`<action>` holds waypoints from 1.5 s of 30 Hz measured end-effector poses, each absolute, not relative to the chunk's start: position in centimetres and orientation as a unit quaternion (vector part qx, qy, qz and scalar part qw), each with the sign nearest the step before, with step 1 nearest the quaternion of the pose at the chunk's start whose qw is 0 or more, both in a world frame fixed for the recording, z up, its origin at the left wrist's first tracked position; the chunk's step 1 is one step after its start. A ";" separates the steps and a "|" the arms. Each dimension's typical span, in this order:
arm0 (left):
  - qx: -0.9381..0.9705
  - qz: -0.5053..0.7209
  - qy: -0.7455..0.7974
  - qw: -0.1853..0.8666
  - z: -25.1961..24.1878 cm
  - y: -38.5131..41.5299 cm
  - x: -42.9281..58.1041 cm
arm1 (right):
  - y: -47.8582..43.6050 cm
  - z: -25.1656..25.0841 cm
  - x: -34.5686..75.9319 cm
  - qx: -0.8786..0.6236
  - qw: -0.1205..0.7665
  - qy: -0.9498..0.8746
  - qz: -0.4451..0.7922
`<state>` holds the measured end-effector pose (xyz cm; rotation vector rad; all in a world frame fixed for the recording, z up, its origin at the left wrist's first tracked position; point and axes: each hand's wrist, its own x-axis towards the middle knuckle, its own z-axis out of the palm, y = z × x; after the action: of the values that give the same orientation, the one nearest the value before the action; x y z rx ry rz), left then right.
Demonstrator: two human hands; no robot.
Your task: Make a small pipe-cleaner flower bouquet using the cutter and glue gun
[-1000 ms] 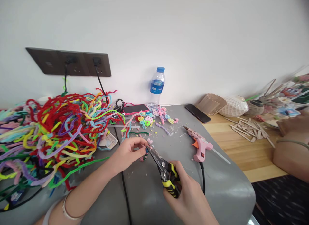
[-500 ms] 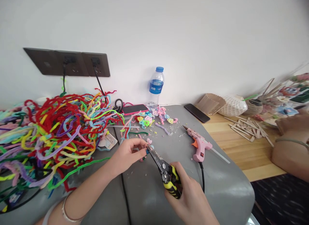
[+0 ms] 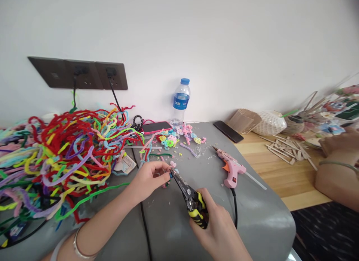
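My right hand (image 3: 217, 220) is wrapped round the black and yellow handles of the pliers (image 3: 190, 197), whose jaws point up and left. At the tips of the jaws, my left hand (image 3: 153, 178) pinches a small blue piece (image 3: 171, 175) between thumb and finger. Part of a small pink flower (image 3: 173, 164) shows just beyond the fingertips. Whether the jaws grip the blue piece is too small to tell. Several pastel pipe-cleaner flowers (image 3: 171, 139) lie farther back on the grey table (image 3: 174, 231).
A tangled heap of pipe cleaners (image 3: 70, 152) covers the left side. A pink glue gun (image 3: 231, 167) lies on the right, its cord running forward. Behind are a bottle (image 3: 181, 100) and two phones (image 3: 228, 131). Another person's arm (image 3: 338, 171) reaches in beside wooden sticks (image 3: 291, 149).
My right hand and the plier handles have shifted slightly left. The other person's hand at the far right has moved a little. My left hand keeps its pinch.
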<state>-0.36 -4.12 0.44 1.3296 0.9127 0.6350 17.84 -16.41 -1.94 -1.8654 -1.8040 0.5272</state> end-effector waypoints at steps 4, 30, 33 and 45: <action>0.584 0.282 0.401 0.647 0.1 -4.0 -0.4 | -16.3 -2.0 17.7 -0.685 0.237 -0.658 0.205; 0.753 0.262 0.469 0.381 1.1 -2.2 -2.7 | -15.8 -0.6 17.8 -0.699 0.257 -0.615 0.260; 0.753 0.253 0.475 0.380 1.2 -1.9 -3.2 | -15.6 -0.1 18.1 -0.692 0.268 -0.601 0.296; 0.731 0.224 0.320 0.559 2.1 -2.4 -3.6 | -16.1 1.4 18.4 -0.630 0.243 -0.654 0.343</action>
<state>-3.60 -2.37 2.10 1.7241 0.7555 0.5276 18.39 -16.10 1.40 -1.7208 -1.7865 0.9369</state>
